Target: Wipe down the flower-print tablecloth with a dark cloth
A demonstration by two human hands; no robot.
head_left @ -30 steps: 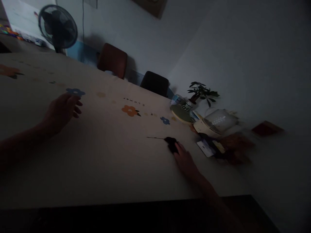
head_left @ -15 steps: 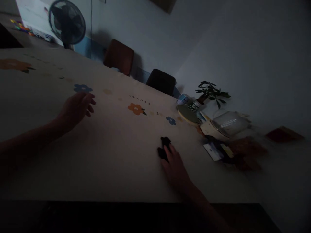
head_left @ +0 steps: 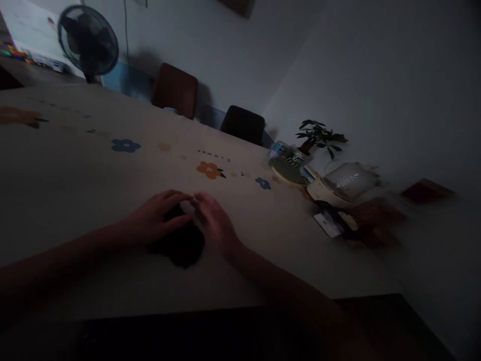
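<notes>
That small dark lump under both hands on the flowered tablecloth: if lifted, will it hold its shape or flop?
Probably floppy: the small dark lump has an irregular, bunched outline like cloth. Likely light, since the left hand and right hand cover it with relaxed fingers. Lying flat on the flowered tablecloth, it seems unlikely to roll. Dim light limits certainty.

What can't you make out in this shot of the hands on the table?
- Head view: the dark object under the left hand and right hand is mostly covered; what it is and the grip are unclear.
- The clutter near the wall is motion-blurred and dim.
- The fan is dim and lacks detail.
</notes>
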